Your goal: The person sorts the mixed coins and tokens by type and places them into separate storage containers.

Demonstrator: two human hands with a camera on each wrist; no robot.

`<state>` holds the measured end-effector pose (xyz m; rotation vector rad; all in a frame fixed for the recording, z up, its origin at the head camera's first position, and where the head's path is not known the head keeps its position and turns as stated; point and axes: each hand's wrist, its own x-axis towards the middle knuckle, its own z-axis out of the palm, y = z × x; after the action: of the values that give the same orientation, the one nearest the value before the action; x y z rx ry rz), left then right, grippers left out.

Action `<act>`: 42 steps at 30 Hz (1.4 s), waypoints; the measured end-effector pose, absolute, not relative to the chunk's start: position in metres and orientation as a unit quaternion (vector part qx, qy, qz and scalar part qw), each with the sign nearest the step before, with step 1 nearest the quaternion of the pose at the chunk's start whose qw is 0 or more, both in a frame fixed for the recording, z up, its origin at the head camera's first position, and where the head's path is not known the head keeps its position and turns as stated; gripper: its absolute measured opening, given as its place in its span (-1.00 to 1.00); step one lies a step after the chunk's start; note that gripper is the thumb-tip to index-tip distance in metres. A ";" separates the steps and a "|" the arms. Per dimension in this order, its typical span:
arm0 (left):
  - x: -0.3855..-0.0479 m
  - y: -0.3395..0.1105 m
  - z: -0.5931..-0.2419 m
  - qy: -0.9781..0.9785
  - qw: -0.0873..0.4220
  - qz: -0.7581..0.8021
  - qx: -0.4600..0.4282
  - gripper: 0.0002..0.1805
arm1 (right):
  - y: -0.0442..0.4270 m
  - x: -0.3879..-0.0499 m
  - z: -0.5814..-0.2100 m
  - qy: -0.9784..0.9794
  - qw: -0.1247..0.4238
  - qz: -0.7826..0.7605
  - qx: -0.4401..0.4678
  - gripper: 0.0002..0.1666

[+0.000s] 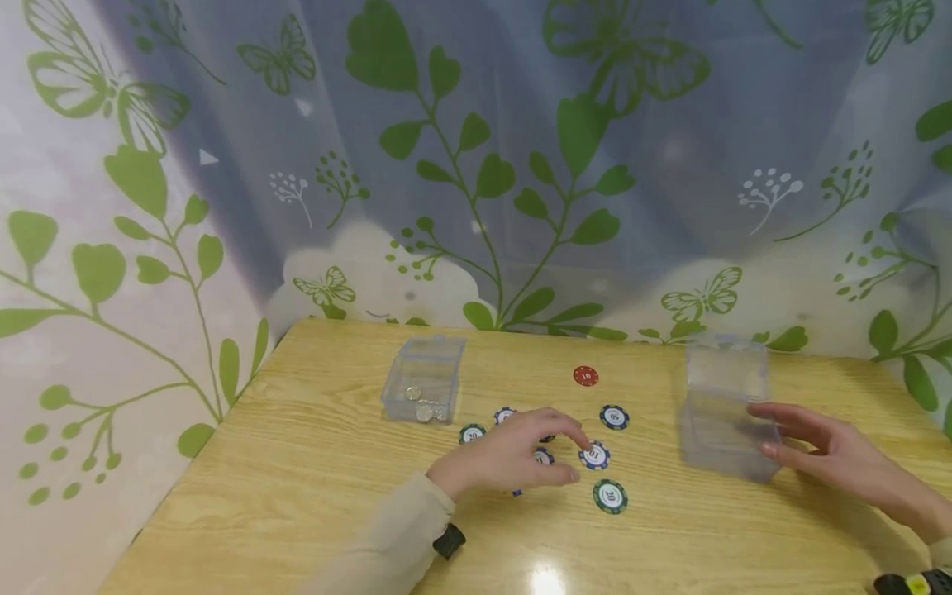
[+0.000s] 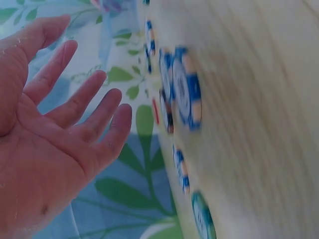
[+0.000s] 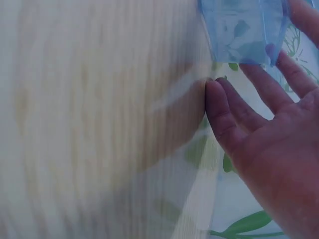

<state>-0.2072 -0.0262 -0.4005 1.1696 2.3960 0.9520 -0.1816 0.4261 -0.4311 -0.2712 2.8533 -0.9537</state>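
My left hand [image 1: 513, 454] hovers over a loose spread of poker chips, its fingers spread and slightly bent with nothing held. In the left wrist view the palm and blue chips [image 2: 187, 89] show apart from each other. Just right of that hand lie a blue-edged chip [image 1: 595, 455] and a green-edged 20 chip [image 1: 611, 497]. Some chips are partly hidden under the hand. My right hand [image 1: 840, 454] has its fingertips at the right side of a clear plastic box [image 1: 717, 438] with its lid up. Its fingers [image 3: 264, 87] stay loosely extended near the box.
Another clear open box [image 1: 402, 409] on the left holds several coins [image 1: 425, 413]. A red 10 chip [image 1: 586, 376] lies toward the back, near a blue chip [image 1: 614, 416]. Behind the wooden table [image 1: 297, 463] hangs a leaf-patterned curtain [image 1: 521, 248].
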 end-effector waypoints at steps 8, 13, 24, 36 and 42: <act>-0.203 0.000 -0.408 0.849 0.168 0.251 0.433 -0.61 | 0.418 -0.175 -0.434 0.910 0.052 -0.389 -0.133 -0.34; -0.203 0.009 -0.412 0.860 0.159 0.214 0.434 -0.57 | 0.419 -0.174 -0.438 0.885 0.053 -0.431 -0.167 -0.31; -0.203 0.017 -0.415 0.882 0.204 0.166 0.392 -0.48 | 0.423 -0.171 -0.444 0.850 0.072 -0.471 -0.226 -0.24; -0.198 0.027 -0.413 0.904 0.188 0.133 0.361 -0.62 | 0.424 -0.170 -0.447 0.848 0.078 -0.479 -0.214 -0.23; -0.197 0.031 -0.412 0.908 0.178 0.130 0.356 -0.67 | 0.422 -0.169 -0.447 0.845 0.076 -0.483 -0.217 -0.21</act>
<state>-0.1968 0.0312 -0.4118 1.0080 2.5687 0.3666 -0.1690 0.4224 -0.4470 -0.6506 2.5335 -1.4487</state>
